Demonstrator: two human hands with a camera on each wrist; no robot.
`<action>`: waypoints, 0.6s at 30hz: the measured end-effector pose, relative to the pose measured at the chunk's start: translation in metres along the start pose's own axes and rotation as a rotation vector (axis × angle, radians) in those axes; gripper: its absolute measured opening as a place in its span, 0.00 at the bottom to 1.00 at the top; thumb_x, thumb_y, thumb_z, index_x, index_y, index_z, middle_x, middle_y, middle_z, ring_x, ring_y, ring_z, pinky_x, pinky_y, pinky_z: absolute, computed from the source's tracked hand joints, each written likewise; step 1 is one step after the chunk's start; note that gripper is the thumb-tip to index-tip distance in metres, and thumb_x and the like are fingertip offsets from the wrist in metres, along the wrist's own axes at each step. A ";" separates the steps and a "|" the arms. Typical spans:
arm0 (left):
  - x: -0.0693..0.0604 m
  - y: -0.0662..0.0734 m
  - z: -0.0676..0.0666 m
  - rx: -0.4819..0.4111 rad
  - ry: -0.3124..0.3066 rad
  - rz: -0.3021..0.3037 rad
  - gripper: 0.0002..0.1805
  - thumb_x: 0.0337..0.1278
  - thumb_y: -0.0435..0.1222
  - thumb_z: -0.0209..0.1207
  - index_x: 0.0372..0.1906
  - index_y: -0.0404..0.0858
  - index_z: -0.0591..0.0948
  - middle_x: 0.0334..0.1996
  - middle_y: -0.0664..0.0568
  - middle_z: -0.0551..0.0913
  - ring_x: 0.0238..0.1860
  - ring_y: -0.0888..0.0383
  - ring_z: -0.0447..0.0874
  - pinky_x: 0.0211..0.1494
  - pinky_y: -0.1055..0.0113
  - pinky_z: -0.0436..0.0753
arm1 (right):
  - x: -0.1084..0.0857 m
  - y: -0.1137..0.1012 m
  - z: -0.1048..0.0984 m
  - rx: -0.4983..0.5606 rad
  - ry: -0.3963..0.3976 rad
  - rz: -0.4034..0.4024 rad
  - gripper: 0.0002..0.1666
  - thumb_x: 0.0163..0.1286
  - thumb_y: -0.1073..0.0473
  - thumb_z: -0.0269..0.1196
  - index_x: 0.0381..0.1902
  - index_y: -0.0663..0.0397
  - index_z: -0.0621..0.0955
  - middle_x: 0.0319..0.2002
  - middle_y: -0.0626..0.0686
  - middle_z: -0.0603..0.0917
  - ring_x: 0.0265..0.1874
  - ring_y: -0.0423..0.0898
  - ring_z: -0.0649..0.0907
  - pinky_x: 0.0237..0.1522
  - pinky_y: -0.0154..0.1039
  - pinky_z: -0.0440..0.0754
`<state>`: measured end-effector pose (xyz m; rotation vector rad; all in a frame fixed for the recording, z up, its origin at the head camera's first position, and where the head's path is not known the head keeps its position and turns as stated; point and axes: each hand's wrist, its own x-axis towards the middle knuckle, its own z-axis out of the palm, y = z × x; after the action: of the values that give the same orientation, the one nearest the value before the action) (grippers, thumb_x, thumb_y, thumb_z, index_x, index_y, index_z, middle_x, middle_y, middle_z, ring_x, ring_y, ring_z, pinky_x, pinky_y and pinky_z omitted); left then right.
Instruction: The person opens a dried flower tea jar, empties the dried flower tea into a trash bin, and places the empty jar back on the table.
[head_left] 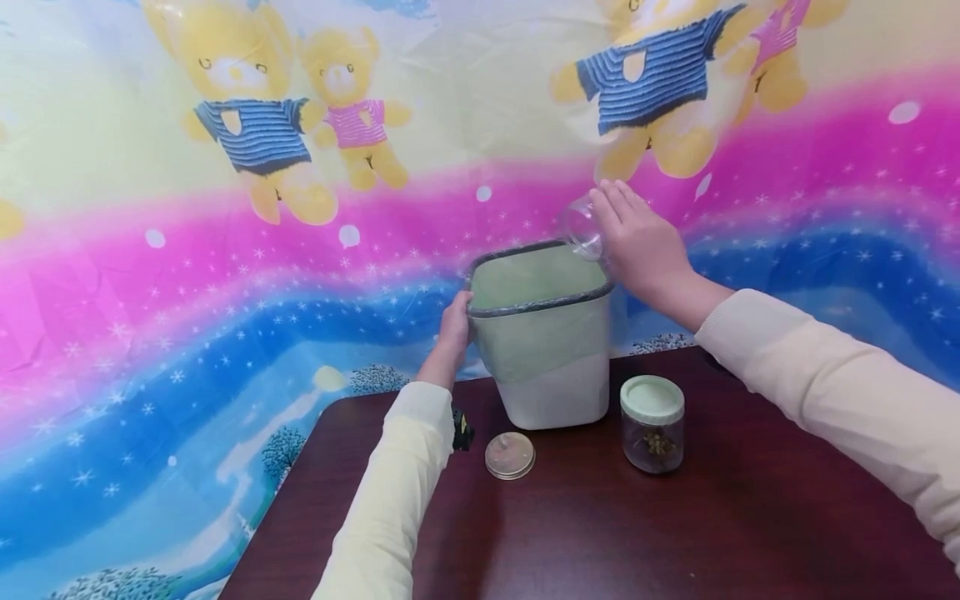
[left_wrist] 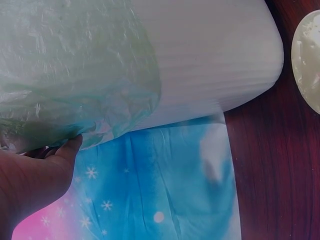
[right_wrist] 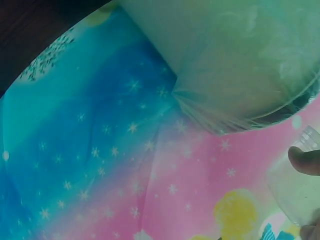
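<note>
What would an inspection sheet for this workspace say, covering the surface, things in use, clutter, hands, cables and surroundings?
Surface: dark reddish-brown table, with light reflecting off it.
Things in use: white bin standing upright, with a greenish liner folded over its rim; clear jar tilted at the bin's back right corner.
Clutter: round loose lid in front of the bin; lidded jar to the right, something brown inside.
Left hand: touches the lined bin's left side near the rim; how firmly cannot be told.
Right hand: holds the clear jar.
Cables: nothing seen.
Surroundings: colourful backdrop printed with bears and snowflakes.
</note>
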<state>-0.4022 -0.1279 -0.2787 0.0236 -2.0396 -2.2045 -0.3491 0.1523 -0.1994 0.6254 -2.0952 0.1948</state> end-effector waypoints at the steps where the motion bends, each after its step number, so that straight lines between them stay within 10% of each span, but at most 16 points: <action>1: -0.001 0.000 0.000 0.005 0.001 -0.001 0.17 0.64 0.45 0.49 0.36 0.34 0.75 0.17 0.58 0.68 0.19 0.64 0.66 0.36 0.68 0.72 | -0.001 -0.001 -0.003 0.027 -0.025 0.048 0.42 0.57 0.74 0.65 0.69 0.67 0.64 0.69 0.66 0.65 0.70 0.59 0.62 0.60 0.56 0.68; 8: -0.002 0.000 0.000 0.026 -0.017 0.003 0.16 0.65 0.45 0.48 0.34 0.35 0.73 0.19 0.58 0.70 0.21 0.63 0.66 0.39 0.66 0.71 | -0.007 -0.001 -0.021 0.262 -0.137 0.335 0.50 0.57 0.67 0.70 0.74 0.59 0.58 0.69 0.63 0.65 0.66 0.62 0.66 0.57 0.64 0.69; 18: 0.000 -0.002 -0.002 0.041 -0.017 0.011 0.17 0.63 0.47 0.49 0.35 0.35 0.74 0.27 0.56 0.73 0.29 0.61 0.70 0.42 0.65 0.72 | -0.026 0.003 -0.036 0.465 -0.174 0.492 0.48 0.51 0.56 0.77 0.68 0.56 0.68 0.57 0.63 0.76 0.57 0.63 0.73 0.54 0.65 0.70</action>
<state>-0.4019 -0.1295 -0.2807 -0.0024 -2.0887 -2.1641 -0.3128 0.1770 -0.1996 0.3862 -2.3610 0.9551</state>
